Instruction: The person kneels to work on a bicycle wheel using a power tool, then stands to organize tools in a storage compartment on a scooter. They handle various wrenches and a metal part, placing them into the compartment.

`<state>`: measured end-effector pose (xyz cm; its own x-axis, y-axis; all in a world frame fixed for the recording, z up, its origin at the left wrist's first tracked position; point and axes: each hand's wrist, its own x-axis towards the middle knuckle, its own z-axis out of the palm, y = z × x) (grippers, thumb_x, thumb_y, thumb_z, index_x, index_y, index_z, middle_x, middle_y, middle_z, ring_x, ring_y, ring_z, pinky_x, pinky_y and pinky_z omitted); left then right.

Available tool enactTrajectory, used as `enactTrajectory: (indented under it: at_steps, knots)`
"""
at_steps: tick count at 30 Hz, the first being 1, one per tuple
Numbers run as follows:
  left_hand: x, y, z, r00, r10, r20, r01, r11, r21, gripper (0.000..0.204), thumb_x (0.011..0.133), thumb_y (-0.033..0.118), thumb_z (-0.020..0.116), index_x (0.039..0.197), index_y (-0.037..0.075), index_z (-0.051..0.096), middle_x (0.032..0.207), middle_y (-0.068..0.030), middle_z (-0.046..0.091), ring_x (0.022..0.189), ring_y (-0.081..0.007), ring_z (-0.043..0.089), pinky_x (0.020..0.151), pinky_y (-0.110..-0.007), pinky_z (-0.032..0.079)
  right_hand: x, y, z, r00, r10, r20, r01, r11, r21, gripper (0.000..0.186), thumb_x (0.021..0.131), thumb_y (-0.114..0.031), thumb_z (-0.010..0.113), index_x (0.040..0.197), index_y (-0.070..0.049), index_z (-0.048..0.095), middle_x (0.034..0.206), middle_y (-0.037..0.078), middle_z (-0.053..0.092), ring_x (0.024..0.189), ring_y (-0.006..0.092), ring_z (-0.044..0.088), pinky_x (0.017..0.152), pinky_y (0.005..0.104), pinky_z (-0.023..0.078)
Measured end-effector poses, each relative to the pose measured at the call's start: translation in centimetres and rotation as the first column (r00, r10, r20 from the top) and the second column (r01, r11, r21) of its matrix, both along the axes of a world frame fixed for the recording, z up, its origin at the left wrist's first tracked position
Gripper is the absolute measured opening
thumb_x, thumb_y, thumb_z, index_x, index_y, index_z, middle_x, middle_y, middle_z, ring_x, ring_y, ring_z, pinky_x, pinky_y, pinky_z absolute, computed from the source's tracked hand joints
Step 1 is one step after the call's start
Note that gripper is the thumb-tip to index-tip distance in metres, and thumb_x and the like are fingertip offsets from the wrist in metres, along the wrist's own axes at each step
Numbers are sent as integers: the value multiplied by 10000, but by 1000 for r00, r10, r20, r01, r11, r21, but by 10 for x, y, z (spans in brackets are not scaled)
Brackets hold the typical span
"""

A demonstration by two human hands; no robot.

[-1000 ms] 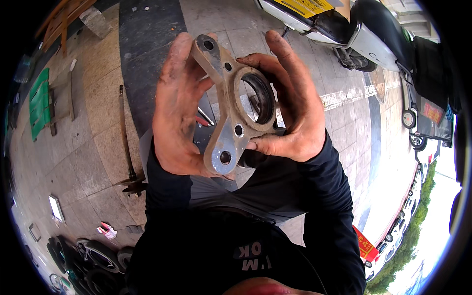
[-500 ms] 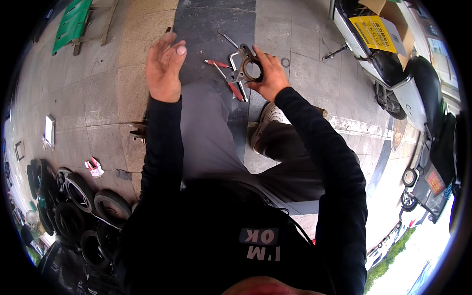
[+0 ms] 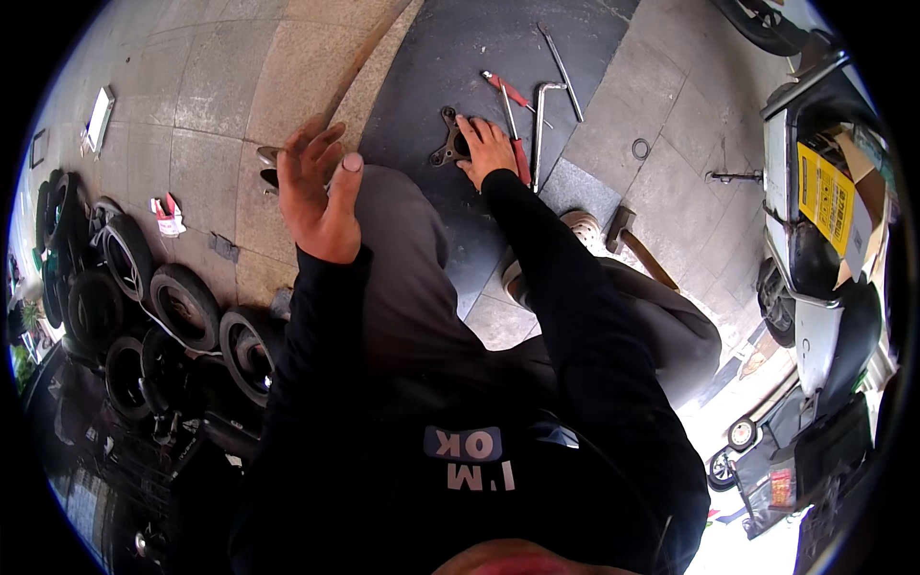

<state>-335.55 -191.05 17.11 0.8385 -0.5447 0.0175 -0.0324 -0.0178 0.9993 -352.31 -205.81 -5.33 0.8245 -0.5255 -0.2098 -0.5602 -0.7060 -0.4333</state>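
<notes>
A dark three-armed metal flange [image 3: 447, 149] lies low over the dark floor strip, and my right hand [image 3: 489, 151] grips its right side, covering part of its round opening. Just right of that hand are a screwdriver with a red handle [image 3: 520, 158], a second red-handled tool [image 3: 506, 88], a bent steel wrench [image 3: 540, 120] and a straight metal bar [image 3: 563, 75]. My left hand [image 3: 323, 211] is raised above my left knee, fingers apart and holding nothing. Its fingertips look dark with dirt.
A wooden-handled hammer [image 3: 655, 264] rests beside my right foot. Farther right are a metal ring [image 3: 640, 149] and a parked scooter [image 3: 815, 326] carrying a cardboard box [image 3: 867, 192]. Several old tires [image 3: 185, 305] are piled at the left. A long wooden stick [image 3: 366, 59] lies ahead.
My right hand has lowered the flange toward the floor, left of the tools. My left hand stays raised and open. The view has turned, bringing the hammer into sight.
</notes>
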Motion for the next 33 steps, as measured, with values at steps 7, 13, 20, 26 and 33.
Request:
enactTrajectory:
  at_steps: [7, 13, 20, 26, 33]
  knots:
    - [-56, 4, 84, 993, -114, -36, 119, 933, 341, 386, 872, 137, 744, 1210, 31, 591, 1148, -82, 631, 1091, -186, 607, 939, -334, 451, -15, -30, 134, 965, -260, 28, 254, 959, 125, 857, 718, -165, 820, 1466, -121, 404, 1398, 238, 431, 1285, 404, 458, 1094, 443, 394]
    - [-125, 67, 151, 940, -270, -208, 341, 712, 614, 498, 824, 220, 762, 1239, 27, 563, 1195, -207, 590, 1114, -368, 594, 957, -426, 484, -136, -19, 326, 908, -381, -176, 405, 905, 130, 829, 723, -117, 793, 1458, -112, 410, 1376, 232, 443, 1216, 390, 536, 1004, 442, 482]
    - [-152, 248, 260, 978, -139, -156, 207, 561, 801, 567, 793, 175, 765, 1288, 43, 522, 1220, -202, 570, 1075, -354, 605, 927, -429, 503, -371, 141, 537, 354, -867, -350, 918, 251, 307, 680, 944, -207, 655, 1515, -112, 300, 1261, 170, 474, 709, 252, 639, 529, 357, 563]
    - [-236, 470, 339, 802, 512, -307, -87, 609, 788, 483, 903, 265, 724, 1258, 7, 525, 1058, -142, 646, 938, -245, 652, 764, -382, 543, -543, 380, 681, -167, -713, -681, 921, -359, 150, 680, 993, -486, 522, 1520, -164, 238, 1396, 238, 441, 797, 374, 653, 545, 508, 577]
    - [-353, 556, 402, 692, 472, -546, 250, 553, 795, 703, 842, 583, 707, 1176, -32, 634, 1094, -182, 686, 970, -251, 653, 828, -394, 523, -656, 498, 720, -249, -675, -695, 750, -588, 303, 700, 979, -522, 525, 1520, -179, 243, 1401, 233, 445, 843, 380, 646, 551, 514, 565]
